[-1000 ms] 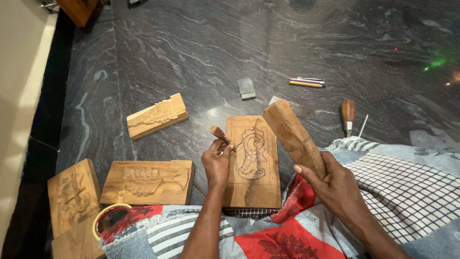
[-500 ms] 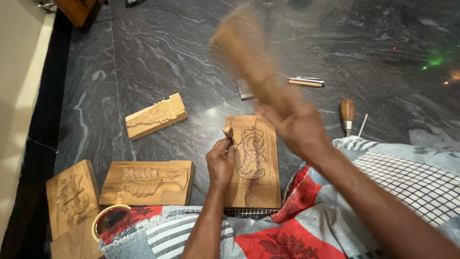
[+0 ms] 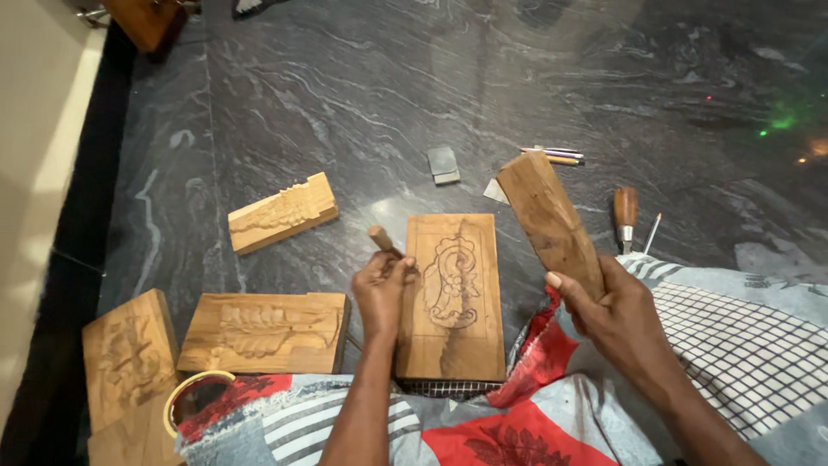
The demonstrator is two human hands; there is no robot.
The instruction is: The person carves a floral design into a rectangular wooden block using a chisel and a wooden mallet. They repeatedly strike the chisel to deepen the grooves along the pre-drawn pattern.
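Your left hand [image 3: 384, 289] has its fingers wrapped around a chisel [image 3: 385, 242], its wooden handle end poking up above the fist, set against the left edge of the carved panel [image 3: 452, 298] that lies flat on the dark stone floor [image 3: 362, 103] just ahead of your lap. Your right hand [image 3: 608, 311] grips the lower end of a wooden block [image 3: 547, 220], tilted up and to the left, beside the panel's right edge. Three other carved pieces lie to the left; an awl [image 3: 625, 211] and pencils [image 3: 552, 155] lie beyond.
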